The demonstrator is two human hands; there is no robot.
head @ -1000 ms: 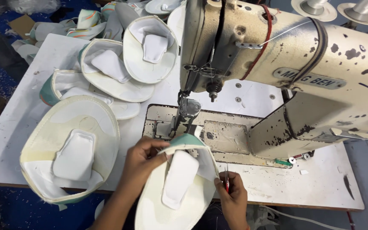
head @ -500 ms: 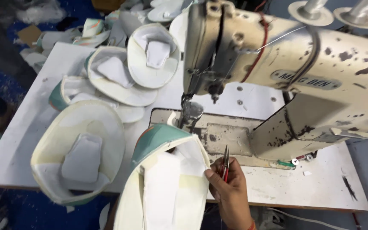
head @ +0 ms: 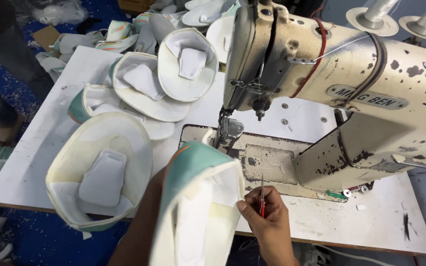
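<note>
I hold a shoe upper [head: 198, 197], teal outside with white and cream lining, lifted and curled just in front of the sewing machine's presser foot [head: 229, 131]. My left hand [head: 153, 194] is under and behind it, mostly hidden, with only wrist and forearm showing. At the piece's right edge, my right hand [head: 268, 221] pinches the lining. That hand also holds small red-handled thread snips [head: 262, 198], blade pointing up.
A large cream sewing machine [head: 361, 93] with chipped paint fills the right side of the white table [head: 45, 138]. Several finished uppers lie to the left [head: 99, 167] and at the back [head: 188, 64]. Someone in dark clothes stands at the far left [head: 1, 54].
The upper lay flat by the needle plate under both hands; it is now lifted and curled toward me. My left hand went behind it, and my right hand moved to its edge.
</note>
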